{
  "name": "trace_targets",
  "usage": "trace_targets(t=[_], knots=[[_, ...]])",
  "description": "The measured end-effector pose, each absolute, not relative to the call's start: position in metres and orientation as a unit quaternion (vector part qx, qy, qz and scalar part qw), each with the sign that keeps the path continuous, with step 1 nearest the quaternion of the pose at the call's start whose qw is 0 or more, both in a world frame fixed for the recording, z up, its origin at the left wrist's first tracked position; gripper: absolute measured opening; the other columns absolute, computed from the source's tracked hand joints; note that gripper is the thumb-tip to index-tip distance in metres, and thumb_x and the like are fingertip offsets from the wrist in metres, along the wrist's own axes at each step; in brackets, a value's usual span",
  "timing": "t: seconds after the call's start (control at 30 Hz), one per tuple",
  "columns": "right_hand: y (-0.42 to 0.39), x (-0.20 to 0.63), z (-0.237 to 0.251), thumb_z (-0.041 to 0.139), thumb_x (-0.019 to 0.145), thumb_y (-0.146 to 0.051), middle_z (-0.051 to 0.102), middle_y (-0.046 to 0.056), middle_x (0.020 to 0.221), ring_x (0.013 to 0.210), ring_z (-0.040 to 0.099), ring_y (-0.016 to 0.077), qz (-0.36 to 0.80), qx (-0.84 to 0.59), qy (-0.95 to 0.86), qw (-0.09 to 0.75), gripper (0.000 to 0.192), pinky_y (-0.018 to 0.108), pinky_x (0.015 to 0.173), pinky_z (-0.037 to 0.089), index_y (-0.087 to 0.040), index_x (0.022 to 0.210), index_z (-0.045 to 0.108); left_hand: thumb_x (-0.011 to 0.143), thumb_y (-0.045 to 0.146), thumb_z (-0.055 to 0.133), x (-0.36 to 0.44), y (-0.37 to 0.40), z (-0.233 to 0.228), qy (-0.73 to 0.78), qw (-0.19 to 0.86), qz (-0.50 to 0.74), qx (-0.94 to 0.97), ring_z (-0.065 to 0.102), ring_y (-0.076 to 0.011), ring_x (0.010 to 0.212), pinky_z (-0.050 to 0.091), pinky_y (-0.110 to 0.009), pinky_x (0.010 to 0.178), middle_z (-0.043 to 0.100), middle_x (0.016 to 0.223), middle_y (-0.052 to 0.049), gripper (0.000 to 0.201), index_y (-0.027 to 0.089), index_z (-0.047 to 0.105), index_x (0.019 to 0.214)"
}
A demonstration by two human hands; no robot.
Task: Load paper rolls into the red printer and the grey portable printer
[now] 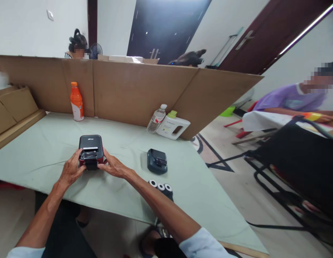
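A small black portable label printer (90, 142) with red sides lies on the left part of the table, a dark flap or strip hanging at its front. My left hand (72, 168) grips its left side, fingers along the edge and thumb at the front corner. On the opposite side my right hand (112, 165) holds the printer, its thumb also near the front. A second dark device of similar size (157, 161) lies to the right, apart from my hands. Three rolls with white cores (161, 187) stand in a row near my right forearm, which partly hides them.
Cardboard panels (134, 89) wall the table (123, 139) at the back. Against them stand an orange bottle (76, 102), a clear bottle (156, 119) and a white jug (172, 126). A cardboard box (14, 107) is at left; a black folding chair (295, 154) and a seated person are at right.
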State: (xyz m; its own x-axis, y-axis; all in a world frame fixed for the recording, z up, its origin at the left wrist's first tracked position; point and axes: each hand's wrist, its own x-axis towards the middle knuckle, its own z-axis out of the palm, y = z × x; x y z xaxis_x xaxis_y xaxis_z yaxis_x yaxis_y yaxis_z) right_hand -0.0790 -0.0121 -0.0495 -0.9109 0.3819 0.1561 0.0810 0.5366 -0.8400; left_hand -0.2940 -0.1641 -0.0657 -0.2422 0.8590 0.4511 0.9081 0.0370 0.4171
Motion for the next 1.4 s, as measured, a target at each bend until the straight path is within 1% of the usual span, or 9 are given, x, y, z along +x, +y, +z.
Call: trace_targets(t=[0.13, 0.23, 0.4, 0.57, 0.67, 0.83, 1.0, 1.2, 1.4], knots=[[-0.013, -0.076, -0.047, 0.066, 0.095, -0.035, 0.072, 0.009, 0.114, 0.090, 0.068, 0.0242, 0.439, -0.162, -0.866, 0.175, 0.079, 0.040, 0.083, 0.055, -0.023, 0.161, 0.024, 0.088, 0.027, 0.062, -0.293, -0.157, -0.063, -0.709, 0.044, -0.323, -0.626, 0.060, -0.0322, 0.138, 0.053, -0.048, 0.114, 0.056, 0.155, -0.015, 0.071, 0.019, 0.040, 0.155], [-0.011, -0.074, -0.043, 0.064, 0.095, -0.032, 0.072, 0.009, 0.113, 0.088, 0.068, 0.0231, 0.448, -0.165, -0.861, 0.173, 0.075, 0.037, 0.081, 0.055, -0.021, 0.159, 0.026, 0.087, 0.026, 0.064, -0.292, -0.152, -0.061, -0.711, 0.044, -0.321, -0.625, 0.064, -0.0317, 0.133, 0.055, -0.046, 0.110, 0.058, 0.152, -0.015, 0.073, 0.020, 0.039, 0.156], [-0.011, -0.075, -0.038, 0.063, 0.092, -0.028, 0.072, 0.008, 0.112, 0.088, 0.068, 0.0238, 0.449, -0.187, -0.859, 0.161, 0.073, 0.038, 0.084, 0.054, -0.021, 0.157, 0.029, 0.086, 0.026, 0.067, -0.294, -0.150, -0.065, -0.713, 0.049, -0.320, -0.622, 0.068, -0.0306, 0.126, 0.059, -0.044, 0.104, 0.062, 0.148, -0.014, 0.074, 0.020, 0.040, 0.155], [-0.015, -0.072, -0.034, 0.065, 0.092, -0.031, 0.072, 0.010, 0.116, 0.093, 0.068, 0.0257, 0.452, -0.183, -0.856, 0.171, 0.074, 0.040, 0.086, 0.054, -0.020, 0.157, 0.031, 0.089, 0.028, 0.066, -0.297, -0.156, -0.066, -0.699, 0.077, -0.343, -0.623, 0.068, -0.0296, 0.127, 0.061, -0.044, 0.101, 0.064, 0.145, -0.013, 0.064, 0.021, 0.046, 0.149], [-0.017, -0.067, -0.032, 0.065, 0.092, -0.028, 0.072, 0.010, 0.119, 0.093, 0.069, 0.0250, 0.452, -0.173, -0.857, 0.179, 0.077, 0.040, 0.087, 0.055, -0.022, 0.160, 0.028, 0.092, 0.030, 0.064, -0.298, -0.159, -0.065, -0.687, 0.091, -0.347, -0.632, 0.065, -0.0300, 0.131, 0.062, -0.045, 0.100, 0.063, 0.147, -0.014, 0.053, 0.021, 0.051, 0.143], [-0.017, -0.063, -0.032, 0.065, 0.092, -0.027, 0.070, 0.012, 0.126, 0.091, 0.071, 0.0245, 0.454, -0.144, -0.860, 0.185, 0.084, 0.044, 0.090, 0.056, -0.024, 0.164, 0.022, 0.094, 0.029, 0.062, -0.297, -0.160, -0.063, -0.679, 0.109, -0.345, -0.639, 0.063, -0.0304, 0.135, 0.061, -0.047, 0.103, 0.063, 0.147, -0.015, 0.049, 0.020, 0.054, 0.141], [-0.018, -0.063, -0.035, 0.065, 0.091, -0.026, 0.067, 0.013, 0.135, 0.097, 0.071, 0.0260, 0.459, -0.143, -0.856, 0.188, 0.088, 0.046, 0.095, 0.056, -0.024, 0.166, 0.019, 0.094, 0.026, 0.062, -0.295, -0.160, -0.059, -0.673, 0.125, -0.336, -0.647, 0.063, -0.0294, 0.135, 0.055, -0.050, 0.113, 0.064, 0.146, -0.013, 0.047, 0.022, 0.056, 0.140], [-0.019, -0.064, -0.036, 0.065, 0.091, -0.026, 0.065, 0.015, 0.136, 0.100, 0.069, 0.0266, 0.459, -0.143, -0.857, 0.187, 0.090, 0.048, 0.096, 0.055, -0.022, 0.166, 0.015, 0.093, 0.025, 0.063, -0.294, -0.161, -0.057, -0.681, 0.119, -0.338, -0.638, 0.065, -0.0291, 0.133, 0.057, -0.048, 0.111, 0.065, 0.145, -0.013, 0.045, 0.021, 0.058, 0.137], [-0.021, -0.064, -0.036, 0.064, 0.091, -0.026, 0.066, 0.016, 0.135, 0.102, 0.068, 0.0280, 0.461, -0.150, -0.854, 0.188, 0.086, 0.048, 0.095, 0.055, -0.019, 0.165, 0.019, 0.093, 0.028, 0.063, -0.294, -0.161, -0.057, -0.685, 0.115, -0.338, -0.635, 0.065, -0.0297, 0.132, 0.057, -0.049, 0.109, 0.066, 0.143, -0.015, 0.043, 0.021, 0.059, 0.135]])
